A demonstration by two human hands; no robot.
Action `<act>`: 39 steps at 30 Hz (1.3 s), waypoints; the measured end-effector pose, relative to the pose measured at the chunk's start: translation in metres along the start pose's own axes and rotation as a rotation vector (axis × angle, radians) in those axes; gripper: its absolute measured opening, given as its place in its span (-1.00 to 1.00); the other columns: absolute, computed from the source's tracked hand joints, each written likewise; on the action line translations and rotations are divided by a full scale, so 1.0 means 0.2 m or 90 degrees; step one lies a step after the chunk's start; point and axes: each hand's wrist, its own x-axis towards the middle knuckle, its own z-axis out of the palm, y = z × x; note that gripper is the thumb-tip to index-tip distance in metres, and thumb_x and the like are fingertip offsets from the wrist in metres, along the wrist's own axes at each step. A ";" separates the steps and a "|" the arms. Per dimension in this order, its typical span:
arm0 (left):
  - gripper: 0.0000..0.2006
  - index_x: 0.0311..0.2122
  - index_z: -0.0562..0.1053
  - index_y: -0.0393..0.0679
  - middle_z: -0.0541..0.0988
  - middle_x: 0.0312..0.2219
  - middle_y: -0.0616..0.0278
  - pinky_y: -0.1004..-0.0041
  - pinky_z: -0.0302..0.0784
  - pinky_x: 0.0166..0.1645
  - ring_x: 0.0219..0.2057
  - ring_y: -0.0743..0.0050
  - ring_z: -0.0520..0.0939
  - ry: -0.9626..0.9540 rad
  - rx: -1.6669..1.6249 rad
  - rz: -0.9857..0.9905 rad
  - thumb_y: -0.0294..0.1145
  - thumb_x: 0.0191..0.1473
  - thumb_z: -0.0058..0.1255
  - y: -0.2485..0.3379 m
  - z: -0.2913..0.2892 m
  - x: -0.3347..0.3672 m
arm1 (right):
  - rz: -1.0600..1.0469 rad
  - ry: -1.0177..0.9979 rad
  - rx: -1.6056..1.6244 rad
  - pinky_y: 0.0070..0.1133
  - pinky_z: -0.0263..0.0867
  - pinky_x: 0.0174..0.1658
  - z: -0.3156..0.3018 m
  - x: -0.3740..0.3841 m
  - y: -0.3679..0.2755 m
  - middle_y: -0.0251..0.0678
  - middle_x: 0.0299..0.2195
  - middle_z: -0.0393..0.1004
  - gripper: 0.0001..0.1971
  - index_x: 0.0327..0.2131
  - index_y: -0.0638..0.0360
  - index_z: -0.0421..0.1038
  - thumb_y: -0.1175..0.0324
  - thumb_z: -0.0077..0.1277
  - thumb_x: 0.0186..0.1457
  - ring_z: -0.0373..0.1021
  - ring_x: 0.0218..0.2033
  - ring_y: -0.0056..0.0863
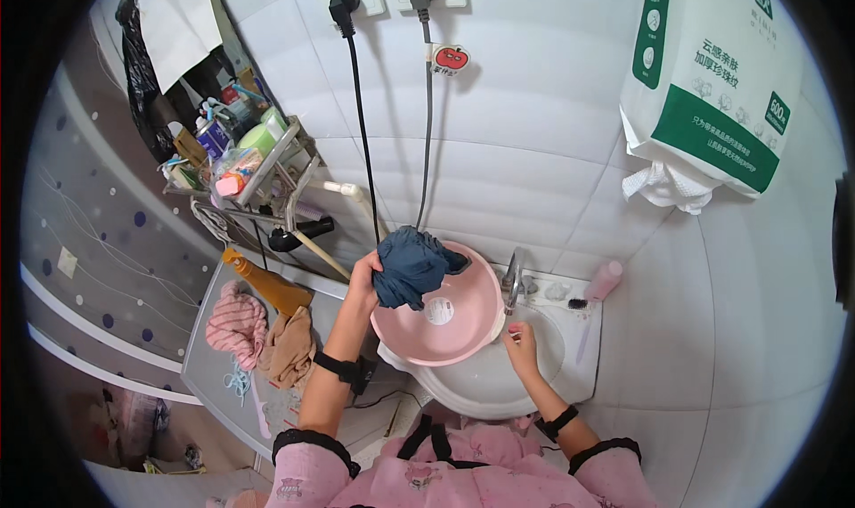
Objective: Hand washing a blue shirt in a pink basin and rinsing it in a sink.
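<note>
My left hand (364, 276) is closed around the side of a bunched dark blue cloth (415, 266), lifted over the pink plastic basin (463, 316). The cloth's folds hide part of the basin's far left rim. A round white label shows on the basin's inside; the basin rests over the left part of a white washbasin (534, 379). Just right of the pink rim and below the metal faucet (514, 276), my right hand (522, 342) has its fingers curled in. Whether anything is in those fingers cannot be made out.
Left on the counter (214, 357) lie an orange-brown bottle (267, 281), a pink striped towel (236, 324) and a brown cloth (289, 348). A pink bottle (606, 279) and a small brush (579, 304) sit right of the faucet. Power cords (363, 125) hang behind; a tissue pack (712, 89) hangs upper right.
</note>
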 end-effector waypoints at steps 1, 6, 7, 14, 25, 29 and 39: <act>-0.48 -0.18 0.29 -0.40 0.43 -0.26 -0.02 0.35 0.39 -0.09 -0.25 0.14 0.48 -0.023 -0.029 -0.008 -0.58 -0.45 -0.34 0.02 0.02 -0.05 | -0.003 -0.005 0.006 -0.63 0.22 -0.38 -0.01 0.00 -0.03 -0.31 -0.45 0.33 -0.78 -0.34 0.20 0.28 0.46 0.01 -0.15 0.28 -0.47 -0.56; -0.43 -0.15 0.27 -0.43 0.42 -0.23 -0.06 0.31 0.35 -0.02 -0.21 0.09 0.47 -0.084 -0.097 -0.042 -0.57 -0.47 -0.33 -0.01 0.08 -0.16 | 0.029 -0.217 0.136 -0.64 0.28 -0.32 -0.04 0.00 -0.10 -0.26 -0.27 0.33 -0.79 -0.27 0.18 0.24 0.41 -0.03 -0.02 0.32 -0.33 -0.52; -0.43 -0.14 0.27 -0.43 0.42 -0.23 -0.06 0.33 0.35 -0.02 -0.20 0.10 0.47 -0.107 -0.089 -0.038 -0.57 -0.47 -0.33 -0.03 0.10 -0.19 | 0.088 -0.282 0.291 -0.60 0.28 -0.26 -0.05 -0.02 -0.20 -0.26 -0.22 0.32 -0.75 -0.23 0.17 0.22 0.33 -0.05 0.01 0.32 -0.27 -0.51; -0.69 -0.37 0.33 -0.25 0.42 -0.43 0.21 0.50 0.39 -0.19 -0.37 0.41 0.46 -0.231 0.164 -0.169 -0.59 -0.41 -0.20 -0.30 0.34 -0.37 | 0.453 -0.276 0.845 -0.37 0.18 -0.03 -0.16 -0.21 -0.66 -0.25 -0.12 0.31 -0.59 -0.08 0.06 0.19 0.10 -0.10 0.05 0.27 -0.07 -0.45; -0.73 -0.70 0.08 -0.07 0.15 -0.67 0.45 0.68 0.13 -0.51 -0.61 0.72 0.21 -0.372 0.137 -0.163 -0.69 -0.26 -0.15 -0.41 0.39 -0.60 | 0.329 0.189 0.683 -0.56 0.37 -0.36 -0.42 -0.94 -0.33 -0.26 -0.39 0.46 -0.79 -0.29 0.24 0.34 0.37 -0.12 -0.01 0.42 -0.44 -0.49; -0.75 -0.70 0.09 -0.06 0.14 -0.67 0.47 0.70 0.11 -0.51 -0.62 0.73 0.18 -0.426 0.186 -0.247 -0.71 -0.31 -0.20 -0.60 0.28 -0.69 | 0.171 0.283 0.722 -0.52 0.35 -0.28 -0.51 -1.39 -0.43 -0.19 -0.33 0.42 -0.72 -0.20 0.34 0.28 0.42 -0.19 0.00 0.40 -0.35 -0.43; -0.86 -0.63 0.22 -0.14 0.27 -0.65 0.44 0.63 0.18 -0.42 -0.53 0.67 0.28 -0.862 0.685 -0.353 -0.62 -0.33 -0.10 -1.32 0.43 -1.28 | 0.185 0.549 0.674 -0.55 0.33 -0.29 -0.74 -2.54 -0.63 -0.27 -0.38 0.42 -0.74 -0.25 0.25 0.30 0.42 -0.11 -0.09 0.39 -0.38 -0.48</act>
